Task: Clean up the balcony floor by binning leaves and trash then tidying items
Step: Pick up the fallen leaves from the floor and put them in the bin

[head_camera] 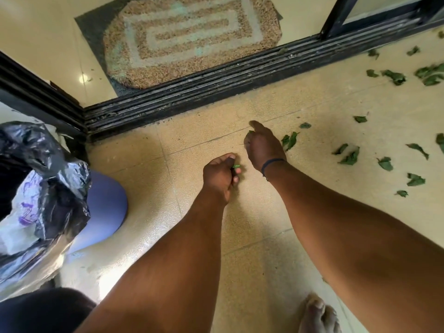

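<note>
Tan tiled balcony floor [252, 212], one black bin bag [40, 164] at left, left hand [219, 175] pinching one small green scrap [236, 166], right hand [263, 144] curled round a leaf, over a dozen torn, crumpled green leaves [350, 157] scattered at right

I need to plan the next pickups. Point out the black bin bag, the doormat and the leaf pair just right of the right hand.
black bin bag [51, 164], head view, crinkled upper fold.
doormat [192, 37], head view, patterned middle.
leaf pair [290, 140], head view, larger leaf's blade.
</note>
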